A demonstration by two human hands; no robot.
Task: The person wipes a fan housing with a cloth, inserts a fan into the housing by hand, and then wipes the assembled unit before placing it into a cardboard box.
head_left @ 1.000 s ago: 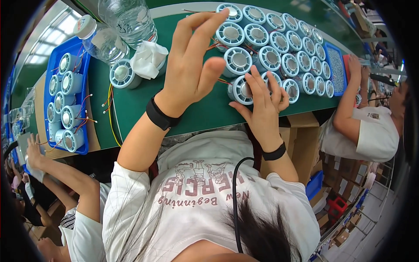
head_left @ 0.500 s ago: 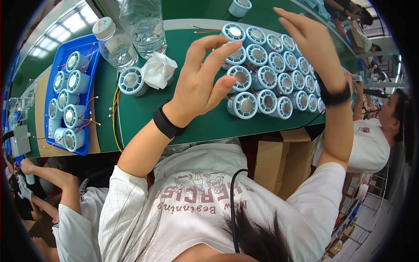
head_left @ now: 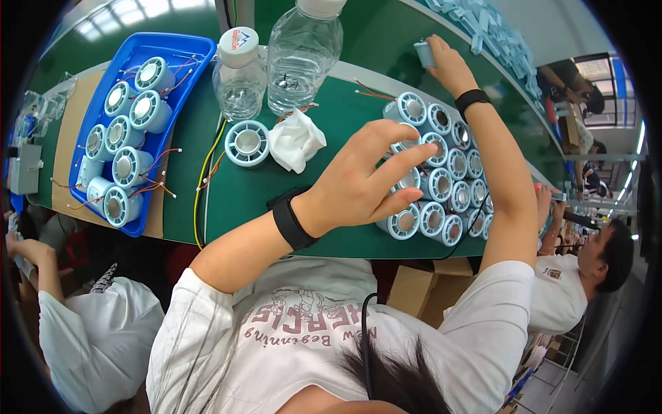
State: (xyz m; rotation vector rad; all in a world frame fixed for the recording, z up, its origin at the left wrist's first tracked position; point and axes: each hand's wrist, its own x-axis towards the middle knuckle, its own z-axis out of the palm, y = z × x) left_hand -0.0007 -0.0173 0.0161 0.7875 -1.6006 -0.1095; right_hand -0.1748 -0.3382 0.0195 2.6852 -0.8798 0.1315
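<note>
My right hand is closed round a light blue cylindrical part beyond the far side of the block, its arm stretched out. Fingers curled and apart, my left hand hovers with nothing in it over the left edge of a packed block of light blue cylindrical fan motors. These motors have slotted round rims, silver discs in the middle and thin wires. Part of the block is hidden behind my left fingers and right forearm. A lone motor stands next to a crumpled white tissue.
At the left, a blue tray of several more motors lies on cardboard. Two clear plastic bottles stand behind the tissue. Pale blue strips are heaped far right. A cardboard box sits below the green table's edge; co-workers are on both sides.
My right hand has reached outward and taken hold of the lone part at the far side. The left hand still hovers by the motors. The whole view has shifted.
</note>
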